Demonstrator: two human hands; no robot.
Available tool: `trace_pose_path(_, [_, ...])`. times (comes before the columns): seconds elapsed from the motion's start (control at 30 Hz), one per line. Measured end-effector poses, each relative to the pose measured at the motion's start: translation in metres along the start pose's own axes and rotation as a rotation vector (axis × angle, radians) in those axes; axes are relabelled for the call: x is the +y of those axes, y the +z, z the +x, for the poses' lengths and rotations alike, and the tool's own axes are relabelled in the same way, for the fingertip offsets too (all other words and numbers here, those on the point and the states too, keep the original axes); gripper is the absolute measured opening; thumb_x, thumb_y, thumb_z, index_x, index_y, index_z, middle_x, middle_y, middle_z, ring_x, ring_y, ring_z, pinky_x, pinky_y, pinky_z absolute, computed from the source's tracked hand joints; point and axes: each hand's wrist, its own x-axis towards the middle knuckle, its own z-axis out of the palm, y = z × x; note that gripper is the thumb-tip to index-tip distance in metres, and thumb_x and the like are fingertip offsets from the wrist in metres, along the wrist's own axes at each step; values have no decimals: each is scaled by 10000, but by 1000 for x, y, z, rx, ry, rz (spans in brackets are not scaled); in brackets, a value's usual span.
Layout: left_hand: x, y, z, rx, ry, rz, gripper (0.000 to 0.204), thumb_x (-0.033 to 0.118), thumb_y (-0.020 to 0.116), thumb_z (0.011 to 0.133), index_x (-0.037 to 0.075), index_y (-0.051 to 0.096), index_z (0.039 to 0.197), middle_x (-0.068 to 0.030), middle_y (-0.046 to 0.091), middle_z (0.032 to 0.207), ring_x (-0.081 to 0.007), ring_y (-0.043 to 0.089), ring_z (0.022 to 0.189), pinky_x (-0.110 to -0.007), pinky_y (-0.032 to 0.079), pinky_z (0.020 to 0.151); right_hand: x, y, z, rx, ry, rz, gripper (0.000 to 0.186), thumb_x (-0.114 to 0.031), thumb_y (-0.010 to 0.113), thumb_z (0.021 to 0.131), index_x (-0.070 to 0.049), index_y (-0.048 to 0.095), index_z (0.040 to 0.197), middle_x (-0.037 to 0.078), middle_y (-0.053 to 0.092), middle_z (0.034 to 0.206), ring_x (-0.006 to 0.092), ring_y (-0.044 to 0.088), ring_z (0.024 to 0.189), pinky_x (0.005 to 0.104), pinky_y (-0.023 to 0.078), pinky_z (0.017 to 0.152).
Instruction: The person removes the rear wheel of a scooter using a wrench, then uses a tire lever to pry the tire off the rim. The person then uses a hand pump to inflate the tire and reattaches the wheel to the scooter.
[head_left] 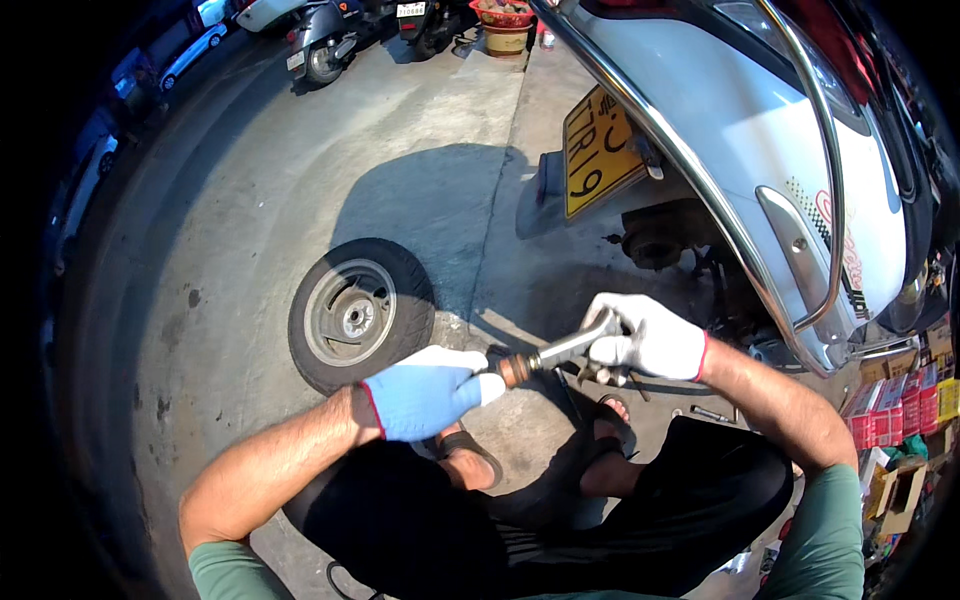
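gripping a silver metal tool with a copper-coloured collar (560, 350) between gloved left hand (430, 393) and gloved right hand (652, 340); apparently done with taking off the black-tyred silver-rimmed wheel (362, 313), down on the grey concrete floor (240, 240), not yet refitted to the white scooter (715, 95)

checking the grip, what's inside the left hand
Part of a tool: its orange section shows; whatever the left hand wraps around is covered.

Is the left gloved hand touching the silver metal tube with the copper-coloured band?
Touching. The head view shows it plainly: the left gloved hand grips the silver metal tube at its copper-banded end.
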Motion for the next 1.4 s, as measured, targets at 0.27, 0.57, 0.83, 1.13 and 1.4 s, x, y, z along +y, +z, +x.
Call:
trace_pose_path(0.27, [-36,11,6,-7,174,-39,244,218,545,949,-21,590,941,-193,633,817,-332,638,779,-415,491,698,17,14,8,-29,59,209,90,-88,620,943,-34,558,981,42,657,724,65,570,561,215,451,478])
trace_pose_path(0.57, [-55,13,3,-63,37,-309,487,435,434,1005,-19,584,910,-114,567,688,-198,533,512,-365,467,459,27,23,41,-36,-7,195,123,-56,659,900,-38,545,941,37,630,680,62,537,562,230,403,490])
trace_pose_path(0.83, [-76,12,-9,28,7,-588,379,383,551,940,41,583,779,-16,468,577,-101,432,507,-298,357,440,4,37,75,-73,-45,158,127,-48,667,891,-43,551,942,11,600,692,56,525,590,229,404,515])
trace_pose_path(1.13, [-61,-10,-38,-142,-293,-1011,440,472,541,970,89,590,757,61,374,530,-46,304,428,-238,215,389,-12,34,85,-144,-94,74,178,-139,711,877,-43,578,946,31,628,748,69,562,634,223,420,553])
trace_pose_path(1.4, [-71,-3,-37,-164,-366,-918,368,380,515,999,62,628,854,24,459,576,-64,404,485,-248,319,438,-5,46,98,-190,-126,72,175,-26,702,866,-21,559,967,42,644,773,85,592,687,261,488,618])
